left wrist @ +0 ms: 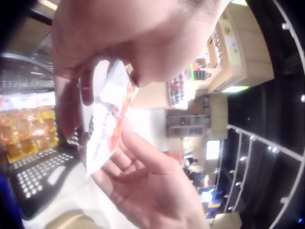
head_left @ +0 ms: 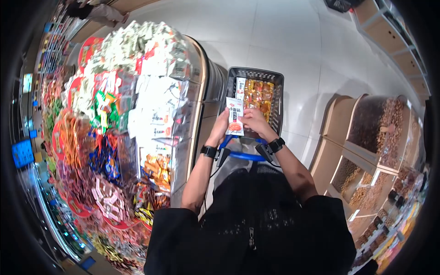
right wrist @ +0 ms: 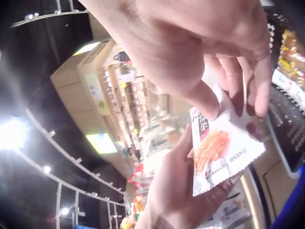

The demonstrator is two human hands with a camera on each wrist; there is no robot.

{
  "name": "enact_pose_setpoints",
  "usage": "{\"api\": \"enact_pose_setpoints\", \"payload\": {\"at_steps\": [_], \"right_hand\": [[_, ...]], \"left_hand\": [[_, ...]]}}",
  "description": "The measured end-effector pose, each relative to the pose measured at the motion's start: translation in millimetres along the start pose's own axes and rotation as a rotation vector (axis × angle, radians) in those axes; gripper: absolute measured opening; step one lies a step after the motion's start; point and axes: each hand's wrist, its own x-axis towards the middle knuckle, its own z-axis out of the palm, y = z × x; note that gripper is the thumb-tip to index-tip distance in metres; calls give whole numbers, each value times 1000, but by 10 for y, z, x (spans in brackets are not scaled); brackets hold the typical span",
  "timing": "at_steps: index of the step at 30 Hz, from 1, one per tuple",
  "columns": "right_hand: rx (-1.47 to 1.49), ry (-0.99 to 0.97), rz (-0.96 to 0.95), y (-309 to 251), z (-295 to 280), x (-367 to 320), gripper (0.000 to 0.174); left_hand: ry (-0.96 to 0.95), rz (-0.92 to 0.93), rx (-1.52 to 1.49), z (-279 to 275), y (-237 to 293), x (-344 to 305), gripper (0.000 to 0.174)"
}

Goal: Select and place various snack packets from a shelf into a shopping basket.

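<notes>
Both hands hold a white snack packet with dark lettering and a picture of orange-red strips, above the near part of a black basket. My left hand grips the packet's left side. On the right side, my right hand pinches it, and the right wrist view shows its thumb on the printed front with the fingers behind. The packet's zigzag end seam shows in that view. Inside the basket lie several yellow-orange packs and another white packet.
A blue bar crosses just below the basket. To the left stands a display heaped with wrapped snacks. Wooden bins of nuts line the right side. Grey tiled floor stretches ahead, and a person is at the far upper left.
</notes>
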Motion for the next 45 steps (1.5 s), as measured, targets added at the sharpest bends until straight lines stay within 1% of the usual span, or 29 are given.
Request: {"api": "enact_pose_setpoints", "payload": {"at_steps": [3,5,6,7,8,10,12,16,18,19,20,23,25,26,28,29,30,32,33,34,36,37,38,39,40,41,42,44,45], "right_hand": [[32,120,95,409,-425,585,35],[3,271,137,854,-699,1105,32],[12,276,152,1058,-828,1405,32],[-18,369,195,1300,-936,1660,32],[-54,462,228,1524,-1051,1955,33],[-114,540,210,2008,-1272,2571,33],[-230,673,138,2481,-1381,3168,34],[-210,693,35,2871,-1555,3994,33],[-306,762,-72,3119,-1620,4378,31],[-445,841,-56,3073,-1580,4427,29],[-511,878,-124,3212,-1620,4560,25],[-569,930,-68,3152,-1584,4520,22],[-593,979,-190,3101,-1579,4467,17],[-597,980,-199,3046,-1561,4394,17],[-581,943,-246,2904,-1547,4140,11],[-589,916,-267,2824,-1516,3966,10],[-598,880,-298,2736,-1471,3776,9],[-829,745,-455,2653,-1468,3364,10],[-422,735,-280,2595,-1383,2983,12],[-28,651,-107,2465,-1322,2794,15],[-161,529,-179,1774,-1012,2228,16],[-127,513,-164,1716,-1030,1980,16],[-101,480,-53,1356,-886,1667,14],[1,473,-144,1500,-828,1585,14],[82,371,-237,1357,-741,1542,14],[-10,349,-156,1204,-662,1376,14],[-70,375,-76,1088,-461,1200,14],[-302,173,-216,803,-28,1109,13],[-284,55,-266,602,80,1128,13]], "left_hand": [[52,-33,254,-327,-539,1037,42],[142,-239,323,-464,-795,1628,38],[163,-337,374,-611,-974,1990,38],[181,-332,245,-708,-1210,2282,35],[190,-345,281,-868,-1492,2669,32],[274,-295,404,-820,-1591,3094,33],[315,-191,323,-1036,-1939,3629,36],[294,-141,292,-1393,-2367,4427,42],[273,5,151,-1475,-2532,4728,46],[300,57,414,-1555,-2589,4843,48],[377,-11,615,-1442,-2404,4791,50],[360,-71,588,-1549,-2645,4939,52],[382,-66,485,-1561,-2636,4905,58],[444,-65,495,-1544,-2609,4848,48],[418,-201,320,-1209,-1976,4415,32],[493,-81,202,-1101,-1873,4288,20],[363,-224,148,-1144,-1788,4176,31],[278,-76,86,-968,-1447,3668,23],[197,-43,281,-1166,-1591,3584,24],[189,-80,245,-853,-1234,3262,26],[165,-36,176,-799,-784,2645,27],[172,39,153,-864,-600,2401,27],[194,118,115,-820,-465,1937,28],[172,141,114,-936,-326,1770,27],[230,203,86,-989,-82,1349,27],[259,247,-7,-1068,-41,879,26],[269,273,64,-1055,107,530,26],[378,276,-101,-1242,-123,-182,25],[380,293,-103,-1070,-46,-184,25]]}}
